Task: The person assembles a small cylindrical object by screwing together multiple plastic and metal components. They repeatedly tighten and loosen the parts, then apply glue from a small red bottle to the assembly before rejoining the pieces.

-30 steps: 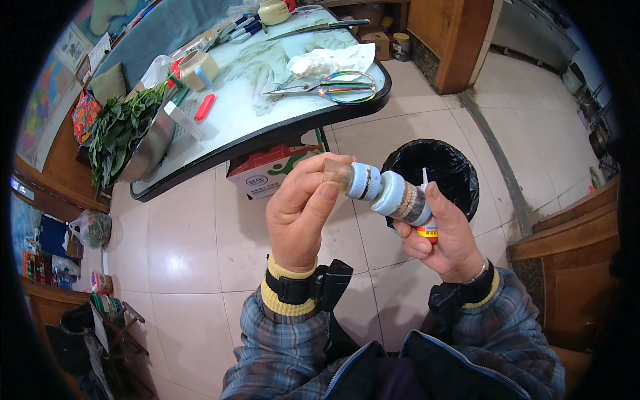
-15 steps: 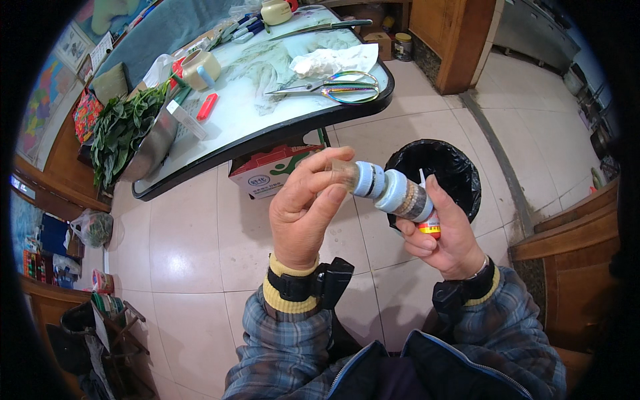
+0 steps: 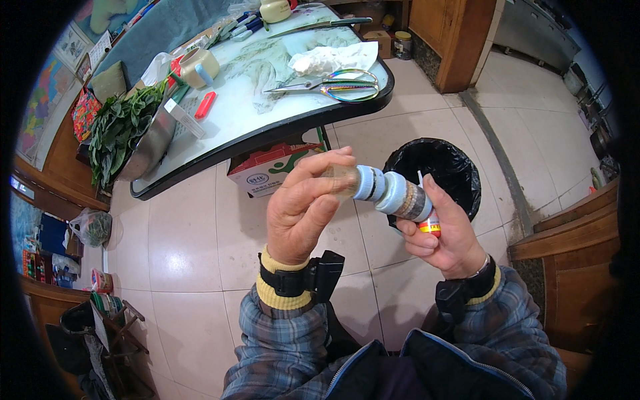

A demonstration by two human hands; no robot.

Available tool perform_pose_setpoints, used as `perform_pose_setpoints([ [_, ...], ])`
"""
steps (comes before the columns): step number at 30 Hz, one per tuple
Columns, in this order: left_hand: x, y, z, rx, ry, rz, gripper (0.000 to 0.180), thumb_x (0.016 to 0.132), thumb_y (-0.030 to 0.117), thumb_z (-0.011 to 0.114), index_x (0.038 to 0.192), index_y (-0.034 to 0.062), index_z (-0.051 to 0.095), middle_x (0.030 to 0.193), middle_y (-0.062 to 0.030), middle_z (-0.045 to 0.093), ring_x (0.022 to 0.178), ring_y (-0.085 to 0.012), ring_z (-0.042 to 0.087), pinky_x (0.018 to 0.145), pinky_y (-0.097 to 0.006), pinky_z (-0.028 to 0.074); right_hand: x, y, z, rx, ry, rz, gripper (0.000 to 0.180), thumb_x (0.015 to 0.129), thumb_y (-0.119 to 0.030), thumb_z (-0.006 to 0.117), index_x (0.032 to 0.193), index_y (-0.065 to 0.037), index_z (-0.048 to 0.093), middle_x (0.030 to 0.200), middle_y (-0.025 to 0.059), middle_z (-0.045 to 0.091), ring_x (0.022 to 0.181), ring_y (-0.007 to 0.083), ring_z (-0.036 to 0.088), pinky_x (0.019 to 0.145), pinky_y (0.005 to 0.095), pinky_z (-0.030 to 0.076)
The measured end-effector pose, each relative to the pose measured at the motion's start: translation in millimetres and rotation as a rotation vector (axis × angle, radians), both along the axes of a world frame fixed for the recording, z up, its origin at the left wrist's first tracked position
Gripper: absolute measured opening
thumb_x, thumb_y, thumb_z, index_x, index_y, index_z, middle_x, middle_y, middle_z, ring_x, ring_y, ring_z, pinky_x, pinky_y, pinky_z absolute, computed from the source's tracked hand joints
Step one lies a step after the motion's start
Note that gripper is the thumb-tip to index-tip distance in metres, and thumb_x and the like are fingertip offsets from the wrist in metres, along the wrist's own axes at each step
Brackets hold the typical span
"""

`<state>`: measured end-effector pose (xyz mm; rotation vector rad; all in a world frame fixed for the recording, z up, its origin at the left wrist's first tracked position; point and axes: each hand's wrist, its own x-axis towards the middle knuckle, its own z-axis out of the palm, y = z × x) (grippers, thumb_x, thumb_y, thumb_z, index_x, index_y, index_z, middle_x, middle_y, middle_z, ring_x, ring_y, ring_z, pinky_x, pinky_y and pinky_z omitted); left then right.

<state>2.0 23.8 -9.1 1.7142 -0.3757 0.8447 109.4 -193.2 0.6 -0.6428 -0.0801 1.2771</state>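
My left hand grips a small clear jar with a pale blue cap, held sideways at chest height. My right hand holds a second blue-capped jar with dark contents plus a small red and yellow item under it. The two caps meet end to end between the hands. Both jars hang over the tiled floor, right in front of a bin lined with a black bag.
A black-rimmed table stands ahead with scissors, crumpled paper, a tape roll, a metal bowl of green leaves. A cardboard box sits under it. Wooden furniture lies right.
Both hands with the jars have shifted slightly; the jars stay pressed cap to cap. Nothing was let go.
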Motion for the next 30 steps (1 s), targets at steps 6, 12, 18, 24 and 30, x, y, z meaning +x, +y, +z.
perform_pose_setpoints([
  [6,4,-5,-3,-0.125,0.008,0.032,0.021,0.097,0.019,0.06,0.103,0.001,0.069,0.124,-0.0175,0.061,0.121,-0.0291,0.057,0.097,-0.038,0.046,0,0,-2,0.002,-0.029,-0.002,0.046,0.1,-0.05,0.049,0.112,-0.005,0.051,0.075,0.0084,0.059,0.046,0.0054,0.043,0.041,0.0169,0.036],
  [12,3,-22,-1,-0.425,-0.001,0.024,0.02,0.093,0.01,0.066,0.111,0.0025,0.061,0.128,-0.0182,0.059,0.116,-0.0256,0.06,0.097,-0.038,0.049,-3,3,-8,0.001,-0.22,-0.075,0.053,0.1,-0.053,0.047,0.121,-0.004,0.05,0.088,0.0113,0.061,0.05,0.0047,0.045,0.046,0.0182,0.039],
  [18,0,-25,4,-0.501,0.0,0.017,0.026,0.091,0.005,0.067,0.115,0.003,0.057,0.13,-0.02,0.057,0.114,-0.0282,0.062,0.096,-0.039,0.052,-3,2,-8,0.098,-0.3,-0.145,0.045,0.096,-0.024,0.064,0.132,-0.005,0.045,0.098,0.0093,0.052,0.061,0.0072,0.046,0.054,0.02,0.038],
  [24,1,-26,5,-0.423,0.031,0.031,0.021,0.093,0.015,0.065,0.11,0.004,0.061,0.131,-0.0221,0.057,0.115,-0.0361,0.062,0.097,-0.048,0.05,-2,3,-4,0.052,-0.352,-0.186,0.047,0.088,0.0,0.062,0.133,-0.005,0.047,0.1,0.0077,0.051,0.063,0.0095,0.046,0.056,0.0239,0.042],
  [30,0,-27,9,-0.471,0.106,0.051,0.041,0.09,0.018,0.069,0.125,0.0039,0.053,0.132,-0.0225,0.056,0.118,-0.0364,0.06,0.1,-0.046,0.049,-1,2,1,-0.047,-0.513,-0.255,0.05,0.086,0.004,0.061,0.133,-0.005,0.047,0.105,0.0092,0.053,0.071,0.0126,0.055,0.061,0.0273,0.049],
])
